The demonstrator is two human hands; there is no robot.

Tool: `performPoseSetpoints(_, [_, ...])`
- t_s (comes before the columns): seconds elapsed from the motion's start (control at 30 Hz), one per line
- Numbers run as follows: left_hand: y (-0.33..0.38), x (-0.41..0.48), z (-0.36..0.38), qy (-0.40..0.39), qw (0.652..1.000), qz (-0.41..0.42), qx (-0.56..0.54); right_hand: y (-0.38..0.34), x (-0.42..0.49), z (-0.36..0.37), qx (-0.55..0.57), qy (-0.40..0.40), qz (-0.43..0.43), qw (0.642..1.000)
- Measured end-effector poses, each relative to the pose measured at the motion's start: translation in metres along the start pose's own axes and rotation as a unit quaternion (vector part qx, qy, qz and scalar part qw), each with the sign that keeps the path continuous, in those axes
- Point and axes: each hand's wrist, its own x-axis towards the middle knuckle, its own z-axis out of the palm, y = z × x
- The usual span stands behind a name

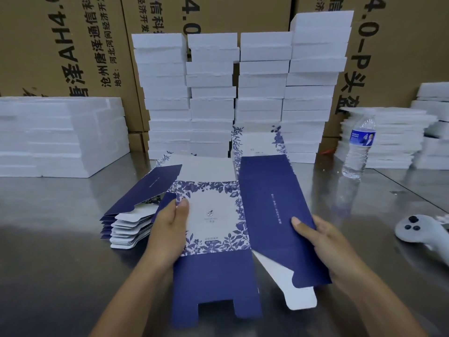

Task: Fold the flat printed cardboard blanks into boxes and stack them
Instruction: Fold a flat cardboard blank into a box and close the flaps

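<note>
On a bare metal table (60, 251) backed by large brown shipping cartons (73, 45) printed in black, four tall columns of white foam slabs (211, 93) stand side by side. One low foam block stack (60, 137) sits at the left, and more foam piles (388, 137) sit at the right. One water bottle (359, 149) stands upright beside those, and one grey controller (418, 232) lies at the right edge. A single blue-and-white floral blank (213, 215) is held over the table's near middle. The left hand (167, 234) pinches its left edge, thumb on the printed face. The right hand (323, 242) grips the raised dark-blue side panel, thumb on top. One pile of flat blanks (131, 222) lies just left, too tightly layered to count. Another floral piece (257, 142) sits behind at the foot of the columns.
</note>
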Motion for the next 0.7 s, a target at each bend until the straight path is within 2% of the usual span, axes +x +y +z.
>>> performPoseSetpoints(0.13, [-0.007,0.004,-0.003,-0.049,0.998,0.011,0.029,-0.002,0.001,0.004,-0.002,0.072,-0.022,0.997])
performPoseSetpoints(0.3, [-0.014,0.003,0.002,-0.082,0.996,-0.031,0.017,0.001,0.005,0.004,-0.091,0.144,-0.09,0.981])
performPoseSetpoints(0.43, [-0.016,0.004,0.0,-0.109,0.991,-0.074,-0.029,0.0,0.006,0.002,-0.119,0.159,-0.114,0.973])
performPoseSetpoints(0.53, [-0.016,0.01,-0.004,-0.069,0.994,-0.082,-0.027,0.001,0.004,0.005,-0.125,0.141,-0.12,0.975])
performPoseSetpoints(0.7, [-0.014,0.01,-0.004,0.003,0.997,0.052,0.064,0.004,0.004,0.007,-0.069,0.104,-0.065,0.99])
